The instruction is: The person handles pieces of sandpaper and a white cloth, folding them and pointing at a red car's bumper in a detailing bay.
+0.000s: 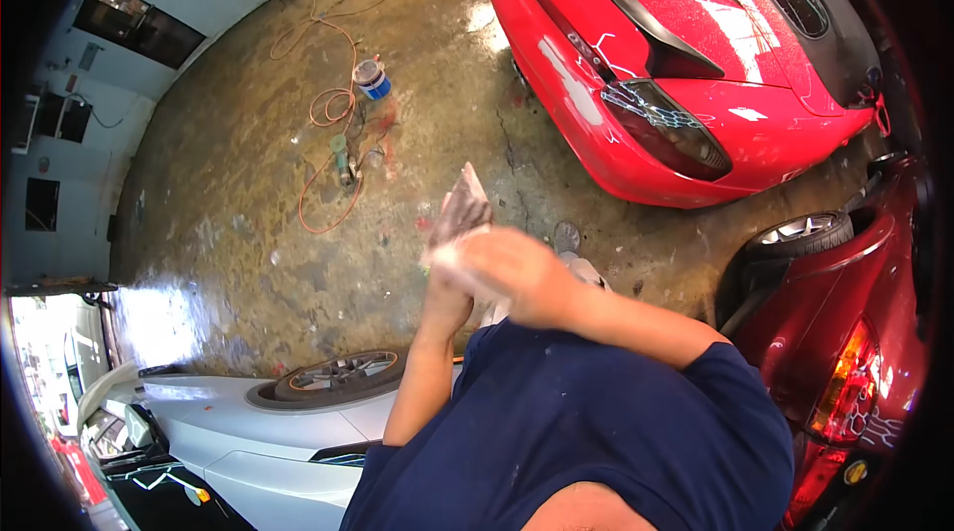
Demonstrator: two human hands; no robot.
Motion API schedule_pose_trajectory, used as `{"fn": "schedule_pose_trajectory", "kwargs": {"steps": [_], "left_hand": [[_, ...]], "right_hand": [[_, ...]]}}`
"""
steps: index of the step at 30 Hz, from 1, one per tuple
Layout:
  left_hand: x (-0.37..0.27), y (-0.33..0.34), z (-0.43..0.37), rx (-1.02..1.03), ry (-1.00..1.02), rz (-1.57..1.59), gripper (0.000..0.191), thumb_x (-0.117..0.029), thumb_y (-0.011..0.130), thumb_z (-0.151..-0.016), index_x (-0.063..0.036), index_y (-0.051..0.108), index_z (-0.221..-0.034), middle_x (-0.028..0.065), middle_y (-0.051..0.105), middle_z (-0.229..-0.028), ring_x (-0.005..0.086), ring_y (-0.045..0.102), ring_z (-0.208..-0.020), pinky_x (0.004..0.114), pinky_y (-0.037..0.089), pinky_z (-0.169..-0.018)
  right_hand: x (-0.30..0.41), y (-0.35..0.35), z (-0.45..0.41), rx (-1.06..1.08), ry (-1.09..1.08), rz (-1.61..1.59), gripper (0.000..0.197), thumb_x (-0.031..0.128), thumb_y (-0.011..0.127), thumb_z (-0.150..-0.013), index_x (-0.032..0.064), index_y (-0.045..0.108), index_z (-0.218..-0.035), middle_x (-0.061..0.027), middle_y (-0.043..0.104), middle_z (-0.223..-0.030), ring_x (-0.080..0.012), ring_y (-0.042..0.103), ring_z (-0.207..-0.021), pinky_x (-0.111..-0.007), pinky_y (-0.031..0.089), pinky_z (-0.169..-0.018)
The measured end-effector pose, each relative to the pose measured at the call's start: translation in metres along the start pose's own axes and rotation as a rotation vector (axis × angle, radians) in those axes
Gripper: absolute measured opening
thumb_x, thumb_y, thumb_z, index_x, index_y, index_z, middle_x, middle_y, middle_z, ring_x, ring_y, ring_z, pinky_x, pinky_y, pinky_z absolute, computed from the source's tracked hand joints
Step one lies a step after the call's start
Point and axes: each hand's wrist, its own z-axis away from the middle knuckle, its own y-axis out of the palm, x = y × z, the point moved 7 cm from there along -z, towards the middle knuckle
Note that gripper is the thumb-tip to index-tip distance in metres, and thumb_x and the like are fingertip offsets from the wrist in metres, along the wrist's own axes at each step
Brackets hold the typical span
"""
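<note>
A flat, pointed piece with grey-brown smears (463, 212) juts out beyond my two hands; its material is unclear. My left hand (449, 300) grips its lower end from below. My right hand (507, 268) is blurred and lies across the near end, above my left hand; whether it holds anything is hidden. Both hands are in front of my dark blue shirt, over the stained concrete floor (246, 233). Farther off, a red car's rear bumper (596, 151) bears a pale grey patch (572, 84).
On the floor are a blue-banded can (373, 80), a green power tool or air tool (342, 161) and an orange hose (328, 228). A silver car (276, 427) is close at the left, a dark red car (812, 322) at the right. My shoe (567, 237) shows beyond my hands.
</note>
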Motion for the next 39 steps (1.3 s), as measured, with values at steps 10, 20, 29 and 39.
{"fn": "schedule_pose_trajectory", "kwargs": {"steps": [10,20,29,39], "left_hand": [[0.016,-0.009,0.009,-0.064,-0.174,0.812,0.048,-0.022,0.058,-0.102,0.0,0.049,-0.143,0.0138,0.06,-0.138,0.0291,0.059,-0.128,0.045,0.044,-0.111],[0.012,-0.034,-0.003,-0.14,-0.2,0.986,0.04,-0.023,0.056,-0.103,0.0005,0.055,-0.135,0.0155,0.066,-0.13,0.033,0.067,-0.116,0.05,0.055,-0.098],[0.008,-0.027,0.011,-0.155,-0.19,0.89,0.035,-0.016,0.059,-0.1,-0.0012,0.058,-0.133,0.0134,0.068,-0.125,0.0284,0.067,-0.113,0.045,0.053,-0.098],[0.009,-0.026,0.001,-0.144,-0.146,0.974,0.039,-0.019,0.056,-0.102,0.001,0.055,-0.135,0.0156,0.066,-0.13,0.0312,0.066,-0.119,0.049,0.054,-0.101]], "right_hand": [[-0.092,-0.029,0.0,-0.116,0.578,-0.364,0.033,0.002,0.061,-0.094,-0.0005,0.063,-0.126,-0.0158,0.065,-0.122,-0.0319,0.063,-0.113,-0.036,0.048,-0.099],[-0.021,-0.05,0.01,0.002,-0.035,-0.229,0.054,-0.014,0.066,-0.082,-0.0012,0.058,-0.134,-0.0262,0.06,-0.133,-0.0396,0.063,-0.119,-0.046,0.051,-0.1],[-0.079,-0.044,0.007,-0.05,0.525,-0.586,0.037,-0.002,0.059,-0.095,-0.0025,0.06,-0.132,-0.0164,0.062,-0.135,-0.0298,0.058,-0.128,-0.037,0.045,-0.106],[-0.038,-0.043,0.016,0.005,0.225,-0.37,0.037,-0.004,0.057,-0.095,-0.0008,0.06,-0.132,-0.0151,0.062,-0.134,-0.0284,0.059,-0.127,-0.037,0.043,-0.109]]}}
